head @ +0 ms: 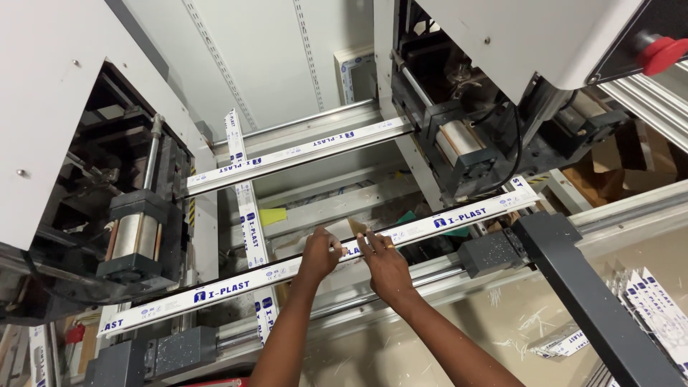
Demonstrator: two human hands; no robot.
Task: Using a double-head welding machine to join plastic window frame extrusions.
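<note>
Left hand [319,254] and right hand [383,264] side by side, both pinching the long white profile strip [236,281], stretching from 8 to 2 o'clock.

- The left hand [317,252] and right hand [383,261] sit side by side on the near profile strip [236,282], which runs out to the left of the left hand and to the right of the right hand.
- Beyond the hands, the far profile strip [301,152] lies parallel.
- A cross strip [247,204] passes left of the left hand, under both strips.
- Left of the hands stands the left machine head [136,229]; right and beyond, the right machine head [466,143].
- Right of the right hand, a dark clamp arm [573,287] crosses the near rail [401,287].
</note>
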